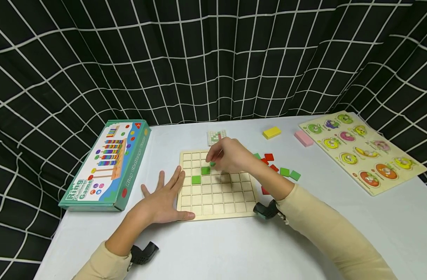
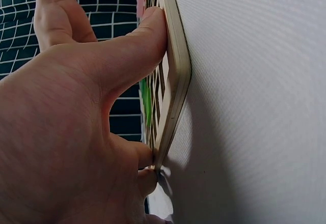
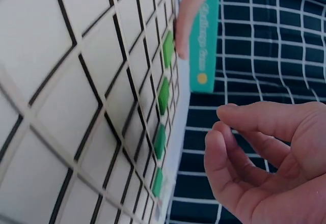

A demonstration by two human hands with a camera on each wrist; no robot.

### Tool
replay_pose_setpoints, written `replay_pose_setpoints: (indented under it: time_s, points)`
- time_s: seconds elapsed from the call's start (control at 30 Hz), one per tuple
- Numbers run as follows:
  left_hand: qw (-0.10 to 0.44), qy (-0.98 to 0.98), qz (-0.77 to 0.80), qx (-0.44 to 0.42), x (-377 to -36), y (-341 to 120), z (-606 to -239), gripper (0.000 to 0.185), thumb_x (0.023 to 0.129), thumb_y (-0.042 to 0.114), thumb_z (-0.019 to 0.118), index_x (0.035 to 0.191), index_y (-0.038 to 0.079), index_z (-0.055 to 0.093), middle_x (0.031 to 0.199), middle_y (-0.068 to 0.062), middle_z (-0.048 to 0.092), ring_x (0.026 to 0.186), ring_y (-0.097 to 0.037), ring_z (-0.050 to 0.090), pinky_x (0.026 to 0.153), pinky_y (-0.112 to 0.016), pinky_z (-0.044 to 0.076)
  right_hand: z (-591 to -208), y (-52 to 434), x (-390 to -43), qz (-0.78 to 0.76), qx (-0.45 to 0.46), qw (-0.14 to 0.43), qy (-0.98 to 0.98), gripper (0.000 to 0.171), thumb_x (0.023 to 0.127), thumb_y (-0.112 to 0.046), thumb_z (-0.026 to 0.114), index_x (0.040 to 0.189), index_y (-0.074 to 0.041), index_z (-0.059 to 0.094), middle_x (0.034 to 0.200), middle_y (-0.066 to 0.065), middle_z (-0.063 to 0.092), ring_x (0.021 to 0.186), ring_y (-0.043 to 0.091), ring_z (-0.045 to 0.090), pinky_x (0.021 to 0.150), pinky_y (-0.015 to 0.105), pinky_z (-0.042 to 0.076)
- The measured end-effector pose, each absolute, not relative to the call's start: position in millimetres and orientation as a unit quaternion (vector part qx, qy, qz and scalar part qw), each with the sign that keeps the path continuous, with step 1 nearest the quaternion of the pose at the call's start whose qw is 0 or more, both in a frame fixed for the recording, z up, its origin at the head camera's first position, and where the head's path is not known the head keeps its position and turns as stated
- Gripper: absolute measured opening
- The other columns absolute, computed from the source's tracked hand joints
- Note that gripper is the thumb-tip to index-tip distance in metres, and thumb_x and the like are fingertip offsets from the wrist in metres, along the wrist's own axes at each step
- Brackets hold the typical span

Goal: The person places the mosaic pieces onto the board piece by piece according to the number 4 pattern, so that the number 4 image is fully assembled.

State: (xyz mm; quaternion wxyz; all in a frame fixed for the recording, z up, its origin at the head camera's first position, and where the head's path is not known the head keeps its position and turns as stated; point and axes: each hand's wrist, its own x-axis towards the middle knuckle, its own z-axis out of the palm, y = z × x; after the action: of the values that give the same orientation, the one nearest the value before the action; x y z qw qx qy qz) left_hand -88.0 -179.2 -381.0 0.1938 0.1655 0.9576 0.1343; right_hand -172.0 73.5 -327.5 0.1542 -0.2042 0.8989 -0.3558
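A wooden grid board [image 1: 206, 212] lies flat on the table. Green square tiles [image 1: 196, 179] sit in some of its squares; the right wrist view shows several green tiles [image 3: 163, 95] in a slanting row. My left hand [image 1: 162, 204] is spread at the board's left side, its thumb and fingertips on the edge; the left wrist view shows the thumb [image 2: 147, 35] lying on the rim. Above the upper part of the board hovers my right hand [image 1: 231, 155], loosely curled. Between its thumb and fingers nothing shows in the right wrist view, and they are clear of the board there.
Loose red tiles [image 1: 269, 157] and green tiles [image 1: 285, 172] lie right of the board. Behind it is a small pattern card [image 1: 213, 138]. A ring game box [image 1: 104, 163] stands left. To the right are a yellow block [image 1: 271, 132], a pink block [image 1: 303, 138] and a fruit puzzle board [image 1: 367, 151].
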Motion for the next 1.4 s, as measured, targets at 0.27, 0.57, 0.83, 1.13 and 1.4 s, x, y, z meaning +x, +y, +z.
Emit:
replay_pose_setpoints:
  time_s: [0.27,0.57,0.83,1.13,1.4]
  points:
    - [0.192,0.957,0.141,0.166,-86,-179,-380,0.129,0.079,0.074,0.076,0.169,0.013,0.007,0.177,0.000,-0.007,0.158,-0.053,-0.005,0.095,-0.096,0.000,-326,101,-177,-0.387,-0.187,0.132,0.893,0.021,0.080,0.007,0.078,0.098,-0.005,0.080,0.094,0.014,0.075,0.083,0.020,0.064,0.078,0.029,0.054]
    - [0.194,0.956,0.144,0.166,-86,-179,-380,0.129,0.079,0.074,0.076,0.169,0.013,0.006,0.177,0.000,-0.008,0.158,-0.052,-0.007,0.096,-0.096,-0.002,-329,126,-180,-0.381,-0.142,0.130,0.904,0.018,0.085,0.002,0.078,0.102,-0.004,0.079,0.093,0.010,0.073,0.086,0.023,0.062,0.076,0.030,0.053]
    - [0.195,0.956,0.147,0.164,-87,-179,-381,0.130,0.079,0.074,0.076,0.169,0.014,0.005,0.177,0.001,-0.008,0.158,-0.051,-0.009,0.096,-0.096,-0.003,-340,152,-189,-0.396,-0.112,0.130,0.902,0.019,0.086,0.002,0.076,0.105,0.000,0.078,0.099,0.016,0.074,0.090,0.026,0.061,0.074,0.029,0.052]
    - [0.194,0.955,0.150,0.167,-87,-180,-383,0.131,0.078,0.075,0.076,0.169,0.014,0.004,0.177,0.001,-0.009,0.158,-0.052,-0.010,0.095,-0.096,-0.004,-349,179,-200,-0.363,-0.094,0.146,0.915,0.022,0.086,0.002,0.074,0.107,-0.002,0.078,0.102,0.016,0.068,0.087,0.025,0.056,0.065,0.030,0.049]
    - [0.193,0.955,0.152,0.166,-87,-181,-384,0.131,0.078,0.075,0.075,0.169,0.015,0.004,0.177,0.002,-0.008,0.158,-0.051,-0.011,0.095,-0.096,-0.005,-356,189,-207,-0.362,-0.073,0.168,0.914,0.026,0.083,0.004,0.071,0.108,-0.002,0.078,0.109,0.018,0.067,0.089,0.026,0.055,0.064,0.033,0.051]
